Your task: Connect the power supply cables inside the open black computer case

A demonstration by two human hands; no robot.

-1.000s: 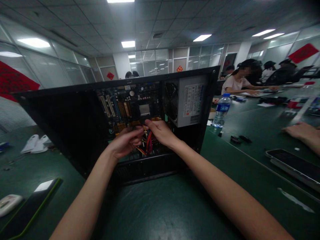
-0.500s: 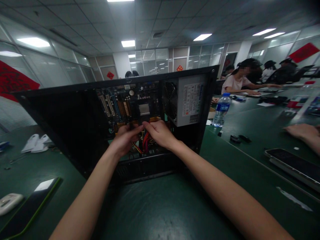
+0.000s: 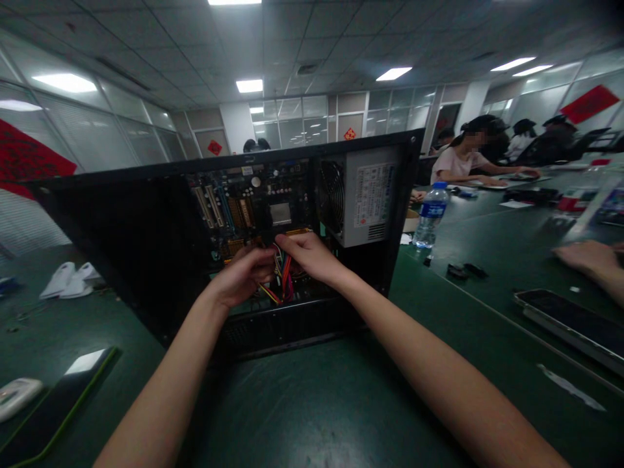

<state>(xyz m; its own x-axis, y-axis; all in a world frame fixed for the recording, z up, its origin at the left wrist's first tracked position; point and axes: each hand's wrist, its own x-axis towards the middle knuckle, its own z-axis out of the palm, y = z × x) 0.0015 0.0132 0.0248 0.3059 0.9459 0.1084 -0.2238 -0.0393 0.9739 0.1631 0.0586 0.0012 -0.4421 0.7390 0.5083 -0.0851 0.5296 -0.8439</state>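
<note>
An open black computer case (image 3: 121, 227) stands on the green table (image 3: 312, 403), showing its motherboard (image 3: 248, 201) and a grey power supply (image 3: 363, 195) at the right. Both my hands reach inside, just below the board. My left hand (image 3: 244, 276) and my right hand (image 3: 309, 257) are closed in a pinch on a bundle of red, yellow and black cables (image 3: 283, 279) that hangs between them. What sits at the cable ends is hidden by my fingers.
A water bottle (image 3: 429, 214) stands right of the case. A dark phone (image 3: 570, 322) and another person's hand (image 3: 589, 260) lie at the right. A green-edged tablet (image 3: 58, 403) and a white object (image 3: 17, 396) lie at the left. People sit at the far right.
Both hands rose toward the motherboard with the cables half a second ago and have come slightly back down; the left hand shifted a little left.
</note>
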